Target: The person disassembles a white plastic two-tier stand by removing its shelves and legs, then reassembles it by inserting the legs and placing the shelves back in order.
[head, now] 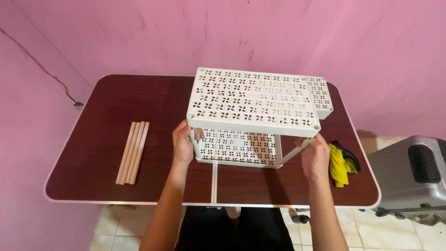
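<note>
Right now both hands grip a white two-tier plastic rack (253,102) standing near the middle of the dark brown table (107,139), closer to its front edge. The left hand (182,144) is closed around the rack's front-left leg, just under the perforated top shelf. The right hand (316,155) wraps the front-right leg, which tilts outward. A lower perforated shelf (237,146) rests on the tabletop between the hands. Four wooden rods (133,152) lie side by side toward the left edge. A yellow-and-black cloth (341,163) sits by the right edge, near the right hand.
</note>
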